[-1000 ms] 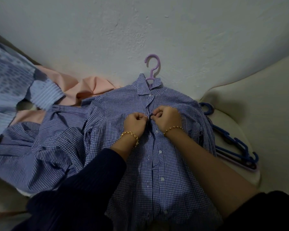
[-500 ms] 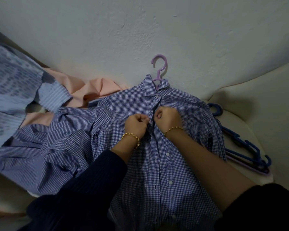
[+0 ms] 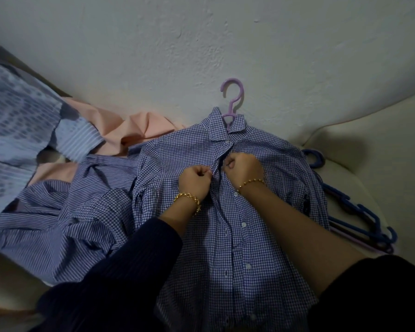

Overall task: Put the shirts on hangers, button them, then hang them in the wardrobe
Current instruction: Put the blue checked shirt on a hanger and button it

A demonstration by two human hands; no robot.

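A blue checked shirt lies front-up on a pale cushion, on a lilac hanger whose hook sticks out above the collar. My left hand pinches the left edge of the placket just below the collar. My right hand pinches the opposite edge, knuckles almost touching the left. Both fists are curled tight on the cloth near the second button. The button itself is hidden between my fingers. Lower down the front is closed, with white buttons showing.
A blue striped shirt lies crumpled at left, with a peach shirt and a pale patterned shirt behind it. Several dark blue hangers are stacked at right on the cushion. A white wall is behind.
The view has shifted a little, so the shirt sits further right in the frame. My hands stay together at the upper placket, the right one slightly higher now.
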